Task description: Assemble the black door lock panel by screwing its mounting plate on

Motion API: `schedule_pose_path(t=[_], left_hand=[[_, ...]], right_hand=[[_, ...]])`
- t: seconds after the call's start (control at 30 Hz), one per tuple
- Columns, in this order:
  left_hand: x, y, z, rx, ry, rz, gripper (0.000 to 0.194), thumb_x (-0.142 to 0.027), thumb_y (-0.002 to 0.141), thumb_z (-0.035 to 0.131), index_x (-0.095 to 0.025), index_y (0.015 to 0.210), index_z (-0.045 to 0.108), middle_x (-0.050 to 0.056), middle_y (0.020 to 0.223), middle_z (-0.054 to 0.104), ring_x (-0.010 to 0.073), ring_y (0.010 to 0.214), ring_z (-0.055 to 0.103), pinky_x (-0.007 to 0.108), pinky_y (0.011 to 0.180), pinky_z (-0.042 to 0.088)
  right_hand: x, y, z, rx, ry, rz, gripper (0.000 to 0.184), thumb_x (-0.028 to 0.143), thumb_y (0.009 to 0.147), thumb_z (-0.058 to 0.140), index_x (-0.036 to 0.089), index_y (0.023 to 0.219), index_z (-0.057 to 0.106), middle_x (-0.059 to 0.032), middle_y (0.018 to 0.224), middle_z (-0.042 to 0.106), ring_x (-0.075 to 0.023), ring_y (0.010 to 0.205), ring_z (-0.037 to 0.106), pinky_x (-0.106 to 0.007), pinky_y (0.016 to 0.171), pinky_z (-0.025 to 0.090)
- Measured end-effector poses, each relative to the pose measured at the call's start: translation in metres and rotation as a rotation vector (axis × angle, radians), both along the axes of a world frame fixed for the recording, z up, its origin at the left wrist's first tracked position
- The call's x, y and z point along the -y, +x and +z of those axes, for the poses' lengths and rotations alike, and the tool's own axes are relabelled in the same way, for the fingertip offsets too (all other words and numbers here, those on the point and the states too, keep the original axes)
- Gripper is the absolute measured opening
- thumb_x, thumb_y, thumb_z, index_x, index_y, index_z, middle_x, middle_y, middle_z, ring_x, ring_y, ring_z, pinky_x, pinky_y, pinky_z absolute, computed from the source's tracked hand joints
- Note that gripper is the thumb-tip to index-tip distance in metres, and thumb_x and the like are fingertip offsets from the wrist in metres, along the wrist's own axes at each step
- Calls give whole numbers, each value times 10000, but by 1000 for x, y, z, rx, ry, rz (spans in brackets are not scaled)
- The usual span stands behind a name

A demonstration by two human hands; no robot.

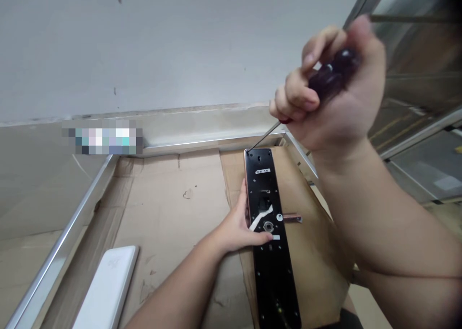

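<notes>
A long black door lock plate lies back side up on cardboard, with screw holes, a square spindle hole and a small label near its far end. A copper-coloured lever handle juts out from under its right side. My left hand grips the plate, thumb across its face and fingers along the left edge. A white strip runs over the plate beside that thumb. My right hand, raised above, is closed round the dark handle of a screwdriver. Its tip meets the plate's far left corner.
Cardboard sheets line the worktop inside a raised metal rim. At the lower left lies a white flat box-like object. A pale wall stands behind. Metal framing is on the right.
</notes>
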State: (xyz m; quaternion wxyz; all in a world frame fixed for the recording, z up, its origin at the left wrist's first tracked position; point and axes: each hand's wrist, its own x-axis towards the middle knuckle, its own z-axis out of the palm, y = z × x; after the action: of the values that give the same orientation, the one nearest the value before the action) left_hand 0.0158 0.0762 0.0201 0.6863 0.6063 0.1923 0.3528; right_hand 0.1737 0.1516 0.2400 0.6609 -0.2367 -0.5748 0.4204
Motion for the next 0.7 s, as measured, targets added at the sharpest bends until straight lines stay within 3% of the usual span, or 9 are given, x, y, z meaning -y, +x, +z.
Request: schedule_pose_path(t=[0.07,0.13,0.23,0.3,0.4,0.5,0.57,0.63,0.7], left_hand=[[0,0,-1,2,2,-9,1404,-222,708,865,-356,1562,-241,120,1706,45,381,1554,133,583,1250,151],[0,0,-1,9,-3,-17,1408,-212,711,862,-358,1557,-254,126,1702,72,382,1553,139,586,1245,177],[1,0,-1,14,4,1,1420,-205,693,873,-338,1568,-238,140,1695,106,395,1556,97,594,1250,145],[1,1,0,22,-7,3,1416,-203,691,874,-328,1574,-226,148,1687,138,400,1555,92,601,1251,127],[1,1,1,40,-38,-21,1400,-195,713,859,-342,1565,-242,147,1676,188,394,1549,144,608,1243,149],[0,0,1,26,-23,-19,1406,-203,710,863,-348,1560,-247,140,1694,124,390,1546,159,593,1244,166],[0,0,0,17,-7,-17,1406,-214,709,866,-339,1562,-245,138,1704,60,388,1549,148,578,1246,173],[-1,-1,0,14,-4,-27,1393,-221,724,855,-334,1558,-254,135,1707,34,382,1550,151,565,1245,191],[-1,0,-1,10,-3,-32,1386,-224,731,849,-330,1557,-259,135,1706,41,378,1549,157,558,1245,199]], right_hand=[[-2,-4,-4,-99,52,-59,523,799,852,464,290,730,461,66,525,324,-128,381,260,-293,387,246],[-6,-5,-6,-151,98,-67,492,751,840,557,282,732,456,53,625,427,-127,417,363,-290,390,245],[-11,4,-2,-63,46,-36,466,709,807,644,271,730,504,20,725,508,-155,549,526,-301,426,352],[-12,14,3,47,-23,7,471,721,800,637,268,733,528,3,717,520,-178,603,557,-318,477,425],[-9,20,5,81,-44,84,513,738,818,585,249,681,511,7,691,465,-146,528,473,-321,481,412],[-4,10,-2,-26,12,-28,558,777,873,431,254,683,471,17,684,404,-112,455,331,-288,412,293],[-4,-1,-8,-124,98,-113,496,723,923,406,270,729,467,21,711,400,-112,465,332,-271,407,250],[-8,-9,-12,-171,156,-131,440,672,908,528,270,739,468,27,743,411,-103,488,372,-259,412,240],[-14,-11,-13,-170,181,-116,453,689,856,608,262,744,510,26,735,442,-110,543,451,-262,456,326]])
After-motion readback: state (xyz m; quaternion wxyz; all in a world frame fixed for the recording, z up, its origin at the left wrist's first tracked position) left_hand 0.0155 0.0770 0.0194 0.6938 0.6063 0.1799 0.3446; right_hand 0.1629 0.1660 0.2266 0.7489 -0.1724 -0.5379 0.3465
